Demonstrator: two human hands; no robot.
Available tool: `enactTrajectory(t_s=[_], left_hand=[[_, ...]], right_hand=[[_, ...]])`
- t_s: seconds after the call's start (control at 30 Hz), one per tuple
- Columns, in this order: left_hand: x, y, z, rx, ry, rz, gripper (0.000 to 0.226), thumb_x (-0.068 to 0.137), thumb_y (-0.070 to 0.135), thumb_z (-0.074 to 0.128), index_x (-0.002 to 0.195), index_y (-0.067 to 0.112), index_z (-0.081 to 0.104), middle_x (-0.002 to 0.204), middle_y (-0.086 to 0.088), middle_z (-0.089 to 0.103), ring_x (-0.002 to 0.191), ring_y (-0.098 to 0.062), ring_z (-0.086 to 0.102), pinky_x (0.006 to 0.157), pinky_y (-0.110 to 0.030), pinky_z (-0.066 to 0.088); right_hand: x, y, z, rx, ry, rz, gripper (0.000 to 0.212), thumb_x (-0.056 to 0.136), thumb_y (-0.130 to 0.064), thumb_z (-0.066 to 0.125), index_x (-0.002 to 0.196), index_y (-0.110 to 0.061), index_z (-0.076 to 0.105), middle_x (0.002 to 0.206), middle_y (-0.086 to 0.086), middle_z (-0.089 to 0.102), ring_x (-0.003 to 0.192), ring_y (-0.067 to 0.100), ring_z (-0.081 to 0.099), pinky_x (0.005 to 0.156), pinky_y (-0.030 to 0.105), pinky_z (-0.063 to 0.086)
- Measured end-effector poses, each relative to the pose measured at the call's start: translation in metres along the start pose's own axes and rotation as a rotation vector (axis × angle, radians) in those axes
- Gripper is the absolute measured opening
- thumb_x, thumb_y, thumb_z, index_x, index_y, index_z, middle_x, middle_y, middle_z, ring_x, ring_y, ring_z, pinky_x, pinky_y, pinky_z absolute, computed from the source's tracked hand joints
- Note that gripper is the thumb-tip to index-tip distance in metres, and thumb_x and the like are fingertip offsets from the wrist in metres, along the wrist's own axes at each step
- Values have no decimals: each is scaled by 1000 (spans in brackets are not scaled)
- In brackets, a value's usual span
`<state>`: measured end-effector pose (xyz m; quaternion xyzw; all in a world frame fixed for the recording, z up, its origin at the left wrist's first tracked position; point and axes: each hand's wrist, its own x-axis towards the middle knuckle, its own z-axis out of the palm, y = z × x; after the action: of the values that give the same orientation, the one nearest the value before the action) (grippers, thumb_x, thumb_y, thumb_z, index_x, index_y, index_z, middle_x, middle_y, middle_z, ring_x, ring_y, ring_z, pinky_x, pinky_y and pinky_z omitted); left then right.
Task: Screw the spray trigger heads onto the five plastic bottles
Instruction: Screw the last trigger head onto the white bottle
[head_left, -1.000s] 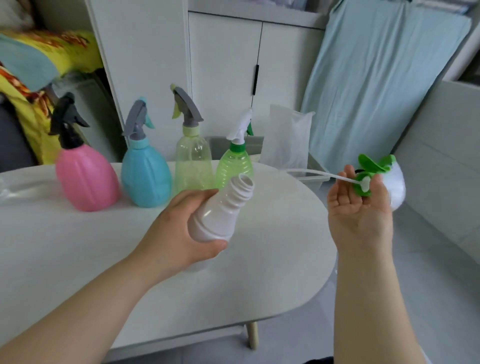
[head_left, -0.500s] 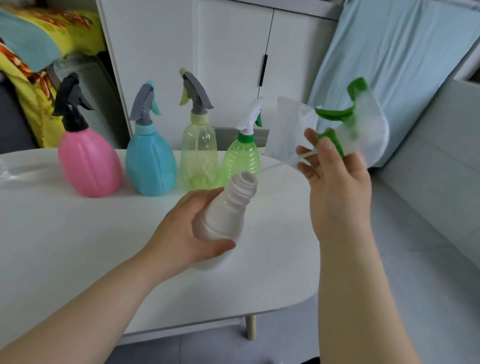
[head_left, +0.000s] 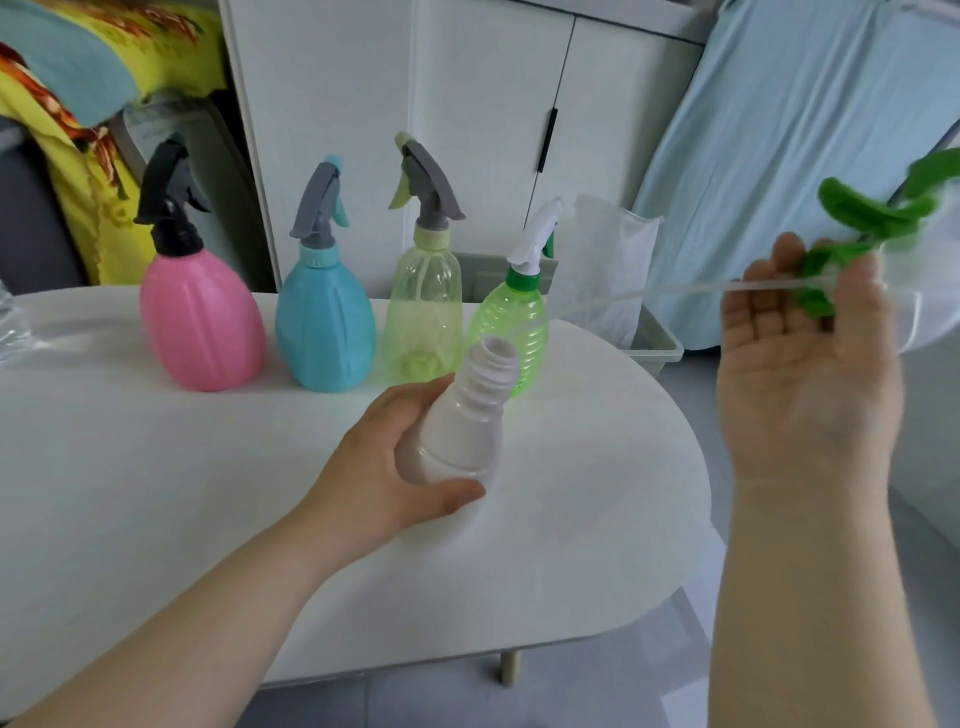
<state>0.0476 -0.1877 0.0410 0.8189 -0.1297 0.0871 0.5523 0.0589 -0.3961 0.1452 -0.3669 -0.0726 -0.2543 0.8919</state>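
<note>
1. While its threaded neck stands bare and tilts toward 1 o'clock, the white bottle (head_left: 460, 421) sits in the left hand (head_left: 384, 467) just above the table (head_left: 156, 493), near the middle of the view.
2. That hand is wrapped around the bottle's lower body, thumb along the near side, fingers behind it.
3. At 2 o'clock from the bottle, well apart from it, the right hand (head_left: 800, 374) is raised palm toward the camera with the green trigger head (head_left: 852, 228) pinched at its fingertips.
4. The head is motion-blurred, so how firmly the fingers close on it is hard to tell; the palm itself is spread.
5. Its thin dip tube (head_left: 685, 288) runs out toward 9 o'clock, ending short of the bottle mouth.
6. Behind the white bottle, at 12 o'clock, four bottles stand upright in a row on the table, each already capped.
7. From 9 o'clock toward 3 o'clock they are the pink bottle (head_left: 200, 322) with a black head, the blue bottle (head_left: 324, 322) with a grey head, the pale bottle (head_left: 423, 312) with a grey head, and the green bottle (head_left: 511, 322) with a white head.
8. The green bottle stands just behind the white bottle's neck.
9. At 1 o'clock beyond the table edge a grey bin (head_left: 654, 348) holds a white bag (head_left: 602, 249).
10. White cupboard doors (head_left: 467, 130) close the background.
</note>
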Motion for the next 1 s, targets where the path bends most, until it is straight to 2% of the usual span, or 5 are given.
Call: enactTrajectory(t_s=[0.27, 0.4, 0.5, 0.67, 1.0], left_hand=[[0, 0, 1, 24, -1, 11, 68, 52, 28, 82, 90, 65, 39, 103, 32, 47, 94, 27, 41, 73, 9, 29], [-4, 3, 3, 58, 1, 6, 75, 51, 31, 79, 85, 79, 32, 94, 44, 49, 90, 31, 41, 72, 9, 31], [-7, 0, 0, 42, 6, -26, 76, 56, 28, 80, 83, 79, 32, 92, 43, 48, 86, 34, 41, 68, 9, 33], [-17, -10, -7, -36, 25, -86, 70, 59, 21, 80, 95, 62, 37, 98, 32, 54, 85, 28, 47, 64, 7, 35], [-17, -11, -6, -41, 25, -66, 68, 57, 29, 75, 88, 74, 34, 85, 47, 54, 86, 29, 45, 63, 8, 33]], right_hand=[[-6, 22, 7, -170, -164, 92, 11, 88, -13, 46, 85, -15, 56, 70, -7, 71, 63, 8, 62, 63, 21, 52], [-22, 49, 23, -465, -380, 194, 15, 74, -14, 57, 69, -24, 67, 68, -10, 71, 65, 8, 64, 66, 21, 54], [-35, 65, 27, -651, -545, 256, 19, 79, -11, 61, 78, -29, 65, 77, -16, 70, 80, 4, 65, 76, 19, 54], [-45, 75, 31, -596, -665, 404, 21, 82, -8, 59, 91, -27, 63, 88, -15, 67, 88, 0, 63, 85, 18, 51], [-45, 81, 33, -667, -689, 387, 28, 70, -13, 66, 97, -20, 62, 84, -12, 70, 89, 2, 65, 84, 21, 53]])
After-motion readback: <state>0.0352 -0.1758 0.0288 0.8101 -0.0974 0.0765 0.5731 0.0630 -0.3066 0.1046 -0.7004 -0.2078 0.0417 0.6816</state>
